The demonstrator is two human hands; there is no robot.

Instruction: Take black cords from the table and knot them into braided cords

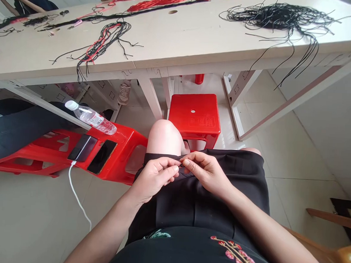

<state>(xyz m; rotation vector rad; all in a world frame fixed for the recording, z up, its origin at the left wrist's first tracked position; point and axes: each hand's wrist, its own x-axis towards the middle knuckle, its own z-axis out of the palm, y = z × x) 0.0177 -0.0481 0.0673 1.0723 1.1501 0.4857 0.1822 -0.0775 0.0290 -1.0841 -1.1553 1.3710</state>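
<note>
My left hand (157, 177) and my right hand (204, 170) meet above my lap, their fingertips almost touching. Each pinches thumb against forefinger on a thin black cord (187, 174), of which a short loop shows against the black cloth below. Most of the cord is hidden by the fingers or lost against the dark fabric. On the table (180, 41) lie a bundle of black and red cords (103, 41) at the left and a tangled heap of black cords (278, 17) at the right, its ends hanging over the edge.
A red stool (195, 115) stands before my knees. Left of me, another red stool (123, 144) carries a water bottle (95, 119), a phone (102, 156) and a dark device (83, 147) with a white cable (79, 201). A seated person's leg (31, 128) is beyond. Red cords (170, 1) lie farther back.
</note>
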